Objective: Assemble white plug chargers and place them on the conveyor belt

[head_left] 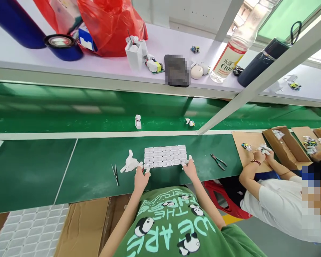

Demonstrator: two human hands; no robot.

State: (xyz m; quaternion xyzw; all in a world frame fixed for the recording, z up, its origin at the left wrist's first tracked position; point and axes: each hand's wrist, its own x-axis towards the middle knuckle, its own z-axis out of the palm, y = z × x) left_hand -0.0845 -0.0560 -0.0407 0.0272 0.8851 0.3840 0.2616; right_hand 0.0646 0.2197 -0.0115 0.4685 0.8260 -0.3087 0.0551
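Note:
A block of small white plastic cases [165, 155], set in close rows, lies on the green bench in front of me. My left hand [141, 178] grips its near left corner, thumb and fingers against the end cases. At the near right corner, my right hand [190, 169] holds the other end in the same way. White covers sit on some of my fingertips. Just left of the block is a crumpled white thing [129, 162], perhaps a glove. Metal tweezers [115, 175] lie farther left, and pliers [218, 162] with dark green handles lie to the right.
A shelf edge [96, 135] runs behind the bench, with a white case [138, 122] beyond it. A slanted post [224, 110] rises at right. A co-worker [275, 200] handles small parts over cardboard. Trays of white cases [34, 228] stand below left.

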